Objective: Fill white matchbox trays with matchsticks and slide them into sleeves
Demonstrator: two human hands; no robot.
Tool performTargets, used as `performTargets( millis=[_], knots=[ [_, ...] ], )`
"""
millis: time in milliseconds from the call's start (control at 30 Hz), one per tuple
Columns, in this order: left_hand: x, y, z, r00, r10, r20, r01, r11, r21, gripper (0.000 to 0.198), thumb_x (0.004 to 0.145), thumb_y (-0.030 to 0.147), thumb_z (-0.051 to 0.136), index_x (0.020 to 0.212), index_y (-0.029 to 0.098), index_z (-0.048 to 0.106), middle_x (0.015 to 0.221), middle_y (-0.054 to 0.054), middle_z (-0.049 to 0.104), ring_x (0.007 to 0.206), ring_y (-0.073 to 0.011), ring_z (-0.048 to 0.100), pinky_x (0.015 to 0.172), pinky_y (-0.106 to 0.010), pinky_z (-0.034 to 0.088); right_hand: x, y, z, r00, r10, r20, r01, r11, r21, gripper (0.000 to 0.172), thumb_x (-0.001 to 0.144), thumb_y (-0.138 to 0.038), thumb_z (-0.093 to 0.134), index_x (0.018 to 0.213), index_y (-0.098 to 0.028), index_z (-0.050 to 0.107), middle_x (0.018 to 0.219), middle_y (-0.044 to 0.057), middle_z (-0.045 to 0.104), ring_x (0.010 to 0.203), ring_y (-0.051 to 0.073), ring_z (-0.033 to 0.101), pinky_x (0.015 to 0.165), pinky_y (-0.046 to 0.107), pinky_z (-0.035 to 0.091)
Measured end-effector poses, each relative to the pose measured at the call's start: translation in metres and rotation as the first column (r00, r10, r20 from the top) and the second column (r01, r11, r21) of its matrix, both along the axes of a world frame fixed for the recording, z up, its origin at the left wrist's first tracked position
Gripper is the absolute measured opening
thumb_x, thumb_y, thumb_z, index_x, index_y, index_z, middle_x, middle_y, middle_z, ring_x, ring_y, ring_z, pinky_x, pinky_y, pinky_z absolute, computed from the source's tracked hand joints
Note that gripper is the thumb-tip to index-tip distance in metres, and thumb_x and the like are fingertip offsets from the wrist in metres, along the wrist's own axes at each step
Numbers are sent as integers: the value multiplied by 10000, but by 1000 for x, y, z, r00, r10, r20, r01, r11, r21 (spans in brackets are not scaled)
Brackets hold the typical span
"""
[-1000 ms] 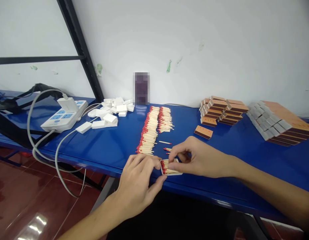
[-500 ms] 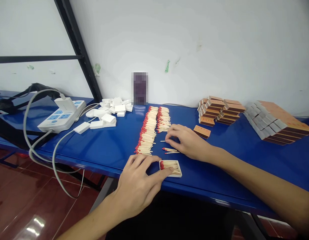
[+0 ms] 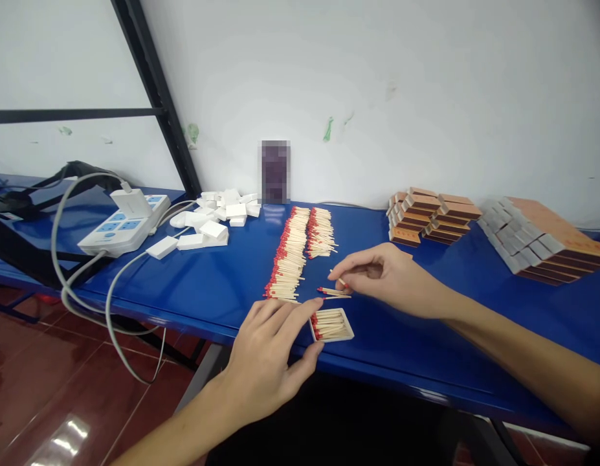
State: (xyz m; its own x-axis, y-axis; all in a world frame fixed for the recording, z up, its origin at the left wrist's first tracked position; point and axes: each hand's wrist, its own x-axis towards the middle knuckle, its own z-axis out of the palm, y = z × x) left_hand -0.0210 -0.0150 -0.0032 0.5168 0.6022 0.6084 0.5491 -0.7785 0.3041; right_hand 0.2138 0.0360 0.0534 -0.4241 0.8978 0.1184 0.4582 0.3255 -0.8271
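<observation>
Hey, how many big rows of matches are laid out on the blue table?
2: the longer row, beyond the left hand, and the shorter row, right of its far end. The few loose matches near the right hand aren't counted. No other row shows.

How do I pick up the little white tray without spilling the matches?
I'd pinch the tray by its near and far long walls, coming from the right, and keep it level. It's shallow and open on top, with loose matches inside. The left grip is around its left end; its right end is uncovered.
</observation>
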Motion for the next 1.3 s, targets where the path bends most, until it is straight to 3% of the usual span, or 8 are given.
performTargets(
  millis=[100,233,333,433,600,733,1067,1300],
  knots=[
    [1,0,-1,999,-2,54,2,1000,12,403,894,204,649,1276,197,519,1109,-51,703,953,-212,626,842,-363,471,-2,-7,3,989,146,31,-148,987,59,195,852,-309,626,946,-203,760,844,48,745,771,176,677,687,296,536],
    [3,0,-1,997,-1,79,-1,1000,19,353,877,189,655,1216,204,560,1061,-43,710,931,-213,638,818,-364,481,-6,-15,1,925,276,261,-339,910,239,176,893,-275,597,919,-223,763,723,9,640,607,105,545,555,238,415],
    [3,-1,-1,998,8,59,-8,1000,4,357,877,194,650,1222,201,556,1066,-43,708,945,-219,631,836,-376,478,-12,-19,1,885,294,361,-395,885,248,168,888,-234,586,835,-223,745,623,-24,542,564,95,471,534,232,359],
    [3,-1,0,999,6,35,-5,1000,-27,378,884,204,644,1243,204,526,1093,-41,700,971,-222,618,853,-383,470,-14,-20,0,870,310,383,-414,881,229,163,885,-237,580,854,-225,740,605,-36,536,554,91,453,533,231,347],
    [1,-1,1,1000,7,16,-6,996,-84,246,895,225,640,1093,202,496,1064,-44,673,967,-221,603,815,-369,463,-4,-9,-4,914,113,389,-269,887,374,203,895,-281,564,972,-186,726,650,-14,556,561,105,473,559,256,360],
    [-1,-1,1,1000,-28,3,28,998,-64,188,931,215,600,949,201,413,1077,-65,654,944,-215,598,792,-368,451,3,1,-6,876,0,482,-187,922,339,172,844,-344,647,915,-202,713,757,17,593,662,140,532,605,274,389],
    [-4,-3,4,993,-75,-87,69,995,-73,250,982,204,525,853,214,311,1068,-87,629,933,-220,574,767,-375,405,3,7,-11,893,19,449,-99,983,156,149,803,-330,648,765,-201,710,728,9,615,642,138,545,577,269,400],
    [-5,-3,6,994,-76,-80,62,984,-166,268,986,214,517,844,217,290,1090,-73,598,925,-212,536,759,-372,390,0,3,-6,938,-13,347,-39,989,143,140,772,-329,673,732,-198,703,665,-16,572,588,110,486,532,251,374]
  ],
)
